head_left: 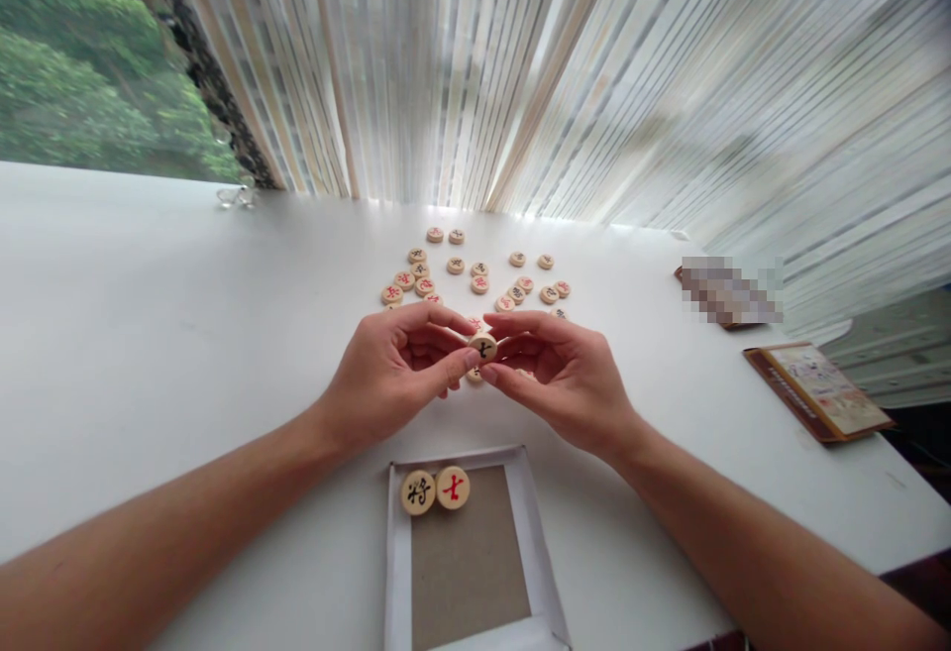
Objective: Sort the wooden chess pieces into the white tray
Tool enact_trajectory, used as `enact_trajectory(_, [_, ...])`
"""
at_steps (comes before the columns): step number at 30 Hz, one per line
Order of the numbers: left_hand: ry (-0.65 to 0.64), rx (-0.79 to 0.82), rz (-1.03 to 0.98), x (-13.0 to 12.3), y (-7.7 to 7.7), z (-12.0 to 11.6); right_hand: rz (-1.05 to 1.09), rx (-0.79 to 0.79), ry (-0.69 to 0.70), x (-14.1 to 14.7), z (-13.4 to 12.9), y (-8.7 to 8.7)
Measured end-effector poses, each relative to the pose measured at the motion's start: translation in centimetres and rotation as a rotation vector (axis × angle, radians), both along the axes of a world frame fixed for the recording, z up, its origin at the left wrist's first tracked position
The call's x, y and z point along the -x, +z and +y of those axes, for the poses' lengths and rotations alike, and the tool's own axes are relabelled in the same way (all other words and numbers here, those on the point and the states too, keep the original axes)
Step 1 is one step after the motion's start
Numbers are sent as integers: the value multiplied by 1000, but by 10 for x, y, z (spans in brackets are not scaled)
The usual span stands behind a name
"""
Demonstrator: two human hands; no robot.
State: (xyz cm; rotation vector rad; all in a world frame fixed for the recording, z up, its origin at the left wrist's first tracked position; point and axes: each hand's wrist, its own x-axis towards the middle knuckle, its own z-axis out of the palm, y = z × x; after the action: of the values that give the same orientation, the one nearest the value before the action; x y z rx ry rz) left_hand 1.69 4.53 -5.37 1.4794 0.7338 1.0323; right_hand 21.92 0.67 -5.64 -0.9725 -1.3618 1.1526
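Note:
Between both hands, raised over the white table, is a round wooden Chinese chess piece [484,346] with a black character facing me. My left hand [405,354] pinches it from the left between thumb and fingers. From the other side, my right hand [557,364] grips the same piece with its fingertips. Nearer to me lies a shallow white cardboard box [541,552] with a grey-brown bottom. Two chess pieces sit side by side in its far left corner: a black-marked one [418,492] and a red-marked one [453,488]. My hands partly hide some pieces behind and beneath them.
Many loose chess pieces [479,284] with red or black characters are scattered on the white table [223,334] beyond my hands. Two brown-edged booklets or boxes [824,388] lie at the right. Small glass ornaments [236,197] stand far left. A string curtain [446,66] hangs behind.

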Motion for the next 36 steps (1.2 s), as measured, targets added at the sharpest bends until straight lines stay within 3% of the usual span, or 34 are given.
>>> enact_trajectory(9, [-22, 21, -21, 1, -2, 0, -120, -226, -30, -3, 2, -7])
enact_trajectory(15, [-57, 43, -41, 1, -4, 2, -186, -278, -36, -2, 1, -5])
enact_trajectory(24, [-103, 15, -89, 3, -5, 4, 20, -72, 6, -1, 3, -2])
enact_trajectory(36, [-84, -52, 5, 3, -8, 3, 13, 118, 88, 0, 3, 8])
